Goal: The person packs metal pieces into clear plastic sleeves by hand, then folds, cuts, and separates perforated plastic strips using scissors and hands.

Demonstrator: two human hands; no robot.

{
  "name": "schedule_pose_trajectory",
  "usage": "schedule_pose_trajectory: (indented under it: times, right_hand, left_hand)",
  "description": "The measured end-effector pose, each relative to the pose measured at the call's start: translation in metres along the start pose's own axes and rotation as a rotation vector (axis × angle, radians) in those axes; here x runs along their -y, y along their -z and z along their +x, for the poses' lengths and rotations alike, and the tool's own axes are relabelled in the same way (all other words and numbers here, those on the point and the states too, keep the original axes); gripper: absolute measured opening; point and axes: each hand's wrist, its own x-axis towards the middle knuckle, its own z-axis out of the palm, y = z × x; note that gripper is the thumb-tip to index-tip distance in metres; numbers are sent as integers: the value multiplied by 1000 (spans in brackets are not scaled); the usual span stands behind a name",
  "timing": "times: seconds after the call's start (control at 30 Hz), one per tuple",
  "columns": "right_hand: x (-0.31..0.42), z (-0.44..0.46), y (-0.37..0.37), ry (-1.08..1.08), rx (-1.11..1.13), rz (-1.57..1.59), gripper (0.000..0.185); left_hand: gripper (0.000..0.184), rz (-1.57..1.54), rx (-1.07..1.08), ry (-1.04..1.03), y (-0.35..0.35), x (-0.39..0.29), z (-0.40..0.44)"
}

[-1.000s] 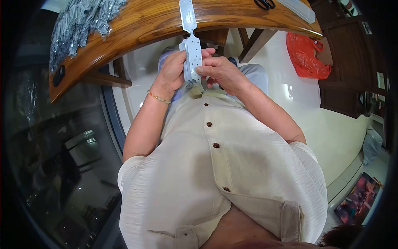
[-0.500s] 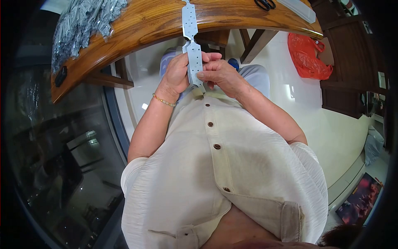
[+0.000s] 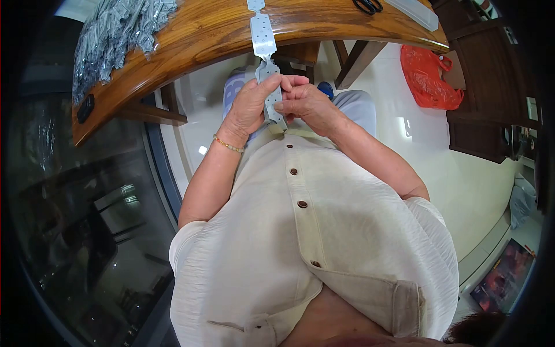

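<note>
A long pale grey strip (image 3: 263, 36), dotted with small dark holes and narrowed at notched necks, runs from the wooden table (image 3: 202, 40) down to my lap. My left hand (image 3: 250, 105) grips its lower part from the side, with the thumb lying across the strip's face. From the other side, my right hand (image 3: 309, 107) pinches the same part near its lower end, thumb on top. Some of my right fingers are hidden behind the strip. The lower end rests close to the hem of my light shirt (image 3: 324, 173).
Several clear-wrapped silvery pieces (image 3: 118, 37) are heaped at the table's left, above a small black object (image 3: 85, 108). Black-handled scissors (image 3: 368, 6) and a translucent plastic box (image 3: 413, 13) lie at the right. A red plastic bag (image 3: 428, 81) is beside dark wooden furniture.
My left thumb has moved over onto the strip's face. The strip's upper part has shifted slightly down and left, and it now bends at my left thumb. My right hand has hardly moved.
</note>
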Motion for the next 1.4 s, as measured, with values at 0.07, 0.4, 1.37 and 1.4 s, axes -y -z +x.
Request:
schedule_pose_trajectory:
  times: [0.07, 0.4, 1.37, 1.4]
  right_hand:
    - [9, -2, 0, 35, 9, -68, 17]
    - [72, 2, 34, 171, 40, -447, 44]
    - [54, 42, 1, -10, -74, -137, 43]
    - [53, 43, 1, -3, -84, -143, 42]
  left_hand:
    - [35, 5, -32, -20, 0, 1, 0]
    - [31, 6, 47, 41, 6, -2, -3]
    - [26, 628, -233, -25, -2, 9, 24]
    - [27, 629, -235, -24, 1, 11, 25]
